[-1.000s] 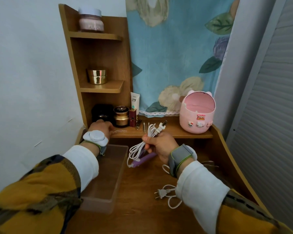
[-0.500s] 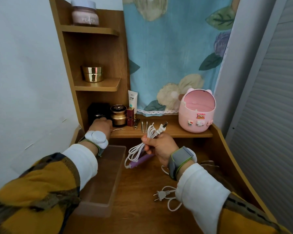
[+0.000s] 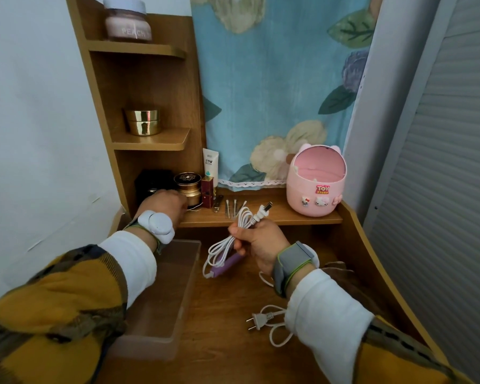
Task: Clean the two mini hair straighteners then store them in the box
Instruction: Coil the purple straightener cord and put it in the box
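My right hand [image 3: 261,239] grips a purple mini hair straightener [image 3: 226,266] together with its bundled white cord [image 3: 241,220], the plug [image 3: 263,213] sticking up above my fist. It is held above the desk, right of a clear plastic box [image 3: 178,295]. A second white cord with its plug [image 3: 258,320] lies on the desk by my right forearm; its straightener is hidden. My left hand [image 3: 162,203] rests on the low shelf, fingertips at a thin white tie [image 3: 196,207]; the fingers are hidden behind the back of the hand.
On the low shelf stand a black box [image 3: 153,181], a gold jar [image 3: 189,187], a white tube [image 3: 210,164], cotton swabs [image 3: 232,207] and a pink bin [image 3: 315,184]. Upper shelves hold jars. The desk's raised side runs along the right.
My left hand has slid slightly right along the shelf toward the gold jar and the white tie. My right hand keeps the same hold on the straightener and cord.
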### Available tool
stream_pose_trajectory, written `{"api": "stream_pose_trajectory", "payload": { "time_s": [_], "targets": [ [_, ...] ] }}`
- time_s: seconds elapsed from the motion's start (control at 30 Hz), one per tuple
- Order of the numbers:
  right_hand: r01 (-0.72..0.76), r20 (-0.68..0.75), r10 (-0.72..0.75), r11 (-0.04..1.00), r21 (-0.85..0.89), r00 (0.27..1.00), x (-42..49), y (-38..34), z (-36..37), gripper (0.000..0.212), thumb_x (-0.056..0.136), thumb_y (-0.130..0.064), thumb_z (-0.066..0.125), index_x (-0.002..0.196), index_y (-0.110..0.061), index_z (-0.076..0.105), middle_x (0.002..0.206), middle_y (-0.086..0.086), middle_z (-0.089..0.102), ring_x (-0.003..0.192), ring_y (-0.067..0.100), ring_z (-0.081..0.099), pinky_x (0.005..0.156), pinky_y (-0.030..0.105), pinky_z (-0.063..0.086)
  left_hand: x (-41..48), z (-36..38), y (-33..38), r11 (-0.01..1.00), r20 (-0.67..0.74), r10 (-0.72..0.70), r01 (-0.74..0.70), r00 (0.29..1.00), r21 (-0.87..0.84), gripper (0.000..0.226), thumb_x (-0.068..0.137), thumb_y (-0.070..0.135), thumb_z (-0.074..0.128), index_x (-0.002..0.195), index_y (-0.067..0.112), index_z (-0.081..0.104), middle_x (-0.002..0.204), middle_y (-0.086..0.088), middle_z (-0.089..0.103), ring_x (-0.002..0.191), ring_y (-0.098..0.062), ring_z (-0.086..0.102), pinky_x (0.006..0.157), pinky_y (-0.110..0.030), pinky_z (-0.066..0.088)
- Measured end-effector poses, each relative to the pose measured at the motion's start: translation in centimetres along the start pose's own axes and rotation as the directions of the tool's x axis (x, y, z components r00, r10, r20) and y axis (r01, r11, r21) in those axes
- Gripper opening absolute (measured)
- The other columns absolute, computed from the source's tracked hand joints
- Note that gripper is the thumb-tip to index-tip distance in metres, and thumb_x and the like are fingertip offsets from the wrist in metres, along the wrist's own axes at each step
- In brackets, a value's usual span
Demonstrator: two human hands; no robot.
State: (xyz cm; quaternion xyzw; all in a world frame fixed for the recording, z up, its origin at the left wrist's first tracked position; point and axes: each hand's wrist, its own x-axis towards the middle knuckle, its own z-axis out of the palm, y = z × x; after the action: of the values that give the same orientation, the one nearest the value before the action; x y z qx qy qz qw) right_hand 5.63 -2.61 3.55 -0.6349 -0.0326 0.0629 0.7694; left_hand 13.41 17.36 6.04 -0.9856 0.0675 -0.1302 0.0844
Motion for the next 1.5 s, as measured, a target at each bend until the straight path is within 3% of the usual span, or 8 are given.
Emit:
{"api": "stream_pose_trajectory", "payload": {
  "time_s": [0.4, 0.63, 0.83, 0.9, 1.03, 1.1, 1.4, 1.5],
  "targets": [
    [0.007, -0.005, -0.007, 0.999, -0.035, 1.000, -0.9, -0.6, -0.5, 0.011, 0.087, 0.002, 0.058, 0.080, -0.006, 0.060, 0.063, 0.005, 0.056, 0.048, 0.012, 0.049, 0.040, 0.019, 0.037, -2.8, -1.8, 2.1, 0.884, -0.268, -0.011, -0.116, 0.963, -0.453, 0.013, 0.087, 0.025, 0.061, 0.095, 0.020, 0.070, 0.093, 0.000, 0.067, 0.082, -0.014, 0.058, 0.073, -0.022, 0.043],
    [0.155, -0.025, -0.157, 0.985, -0.082, 0.987, -1.7, -1.2, -1.7, 0.018, 0.085, 0.007, 0.056, 0.074, -0.007, 0.058, 0.061, 0.010, 0.053, 0.039, 0.009, 0.049, 0.037, 0.018, 0.038, -5.3, -3.2, 7.0, 0.698, -0.155, 0.244, -0.284, 0.957, -0.657, 0.008, 0.078, 0.022, 0.071, 0.076, 0.024, 0.063, 0.097, 0.003, 0.059, 0.087, -0.012, 0.059, 0.081, -0.027, 0.049],
    [0.177, -0.012, -0.181, 0.974, -0.140, 0.983, -3.2, -1.4, -2.9, 0.018, 0.086, 0.008, 0.055, 0.073, -0.005, 0.057, 0.061, 0.012, 0.054, 0.038, 0.008, 0.051, 0.036, 0.017, 0.038, -6.0, -4.2, 8.3, 0.683, -0.006, 0.246, -0.178, 0.969, -0.708, 0.012, 0.079, 0.029, 0.070, 0.072, 0.031, 0.061, 0.086, 0.008, 0.069, 0.081, -0.010, 0.063, 0.077, -0.031, 0.052],
    [0.162, -0.049, -0.167, 0.983, -0.082, 0.985, -3.6, -1.7, -3.2, 0.018, 0.086, 0.008, 0.055, 0.073, -0.004, 0.056, 0.058, 0.010, 0.056, 0.038, 0.007, 0.052, 0.036, 0.016, 0.039, -6.5, -4.2, 8.9, 0.552, 0.041, 0.182, -0.068, 0.982, -0.831, 0.010, 0.081, 0.025, 0.071, 0.076, 0.027, 0.063, 0.078, 0.009, 0.067, 0.071, -0.006, 0.060, 0.067, -0.020, 0.048],
    [0.078, -0.178, -0.057, 0.990, 0.116, 0.982, -3.9, -1.6, -3.5, 0.019, 0.087, 0.008, 0.055, 0.071, -0.003, 0.057, 0.048, 0.002, 0.057, 0.034, 0.007, 0.050, 0.033, 0.016, 0.038, -8.4, -4.2, 10.7, 0.003, 0.164, 0.167, 0.166, 0.972, -0.986, 0.019, 0.075, 0.002, 0.072, 0.091, 0.009, 0.065, 0.082, -0.002, 0.071, 0.075, -0.011, 0.066, 0.064, -0.011, 0.052],
    [0.049, -0.245, -0.020, 0.992, 0.116, 0.969, -4.0, -1.4, -3.7, 0.018, 0.085, 0.005, 0.059, 0.071, -0.006, 0.059, 0.053, 0.005, 0.055, 0.032, 0.007, 0.046, 0.031, 0.016, 0.033, -9.2, -4.2, 11.5, -0.065, 0.162, 0.161, 0.175, 0.973, -0.983, 0.027, 0.074, -0.001, 0.072, 0.099, 0.006, 0.063, 0.084, -0.002, 0.073, 0.075, -0.008, 0.070, 0.065, -0.013, 0.054],
    [-0.045, -0.250, 0.076, 0.991, 0.128, 0.965, -5.1, -2.3, -4.3, 0.027, 0.088, -0.003, 0.060, 0.066, -0.010, 0.047, 0.031, -0.006, 0.037, 0.022, 0.003, 0.024, 0.029, 0.009, 0.019, -10.9, -4.7, 13.1, -0.124, 0.127, 0.075, 0.136, 0.989, -0.983, 0.021, 0.082, -0.004, 0.064, 0.093, 0.014, 0.064, 0.084, -0.003, 0.069, 0.059, -0.005, 0.068, 0.056, -0.016, 0.055],
    [-0.136, -0.229, 0.190, 0.963, 0.231, 0.955, -4.9, -2.2, -4.2, 0.026, 0.088, -0.006, 0.061, 0.065, -0.010, 0.049, 0.034, -0.003, 0.038, 0.023, 0.004, 0.024, 0.029, 0.011, 0.025, -10.9, -4.3, 13.1, 0.035, 0.021, 0.038, 0.020, 0.999, -0.999, 0.020, 0.084, -0.001, 0.062, 0.090, 0.018, 0.064, 0.078, -0.001, 0.068, 0.056, 0.000, 0.066, 0.054, -0.013, 0.052]
  ]
}}
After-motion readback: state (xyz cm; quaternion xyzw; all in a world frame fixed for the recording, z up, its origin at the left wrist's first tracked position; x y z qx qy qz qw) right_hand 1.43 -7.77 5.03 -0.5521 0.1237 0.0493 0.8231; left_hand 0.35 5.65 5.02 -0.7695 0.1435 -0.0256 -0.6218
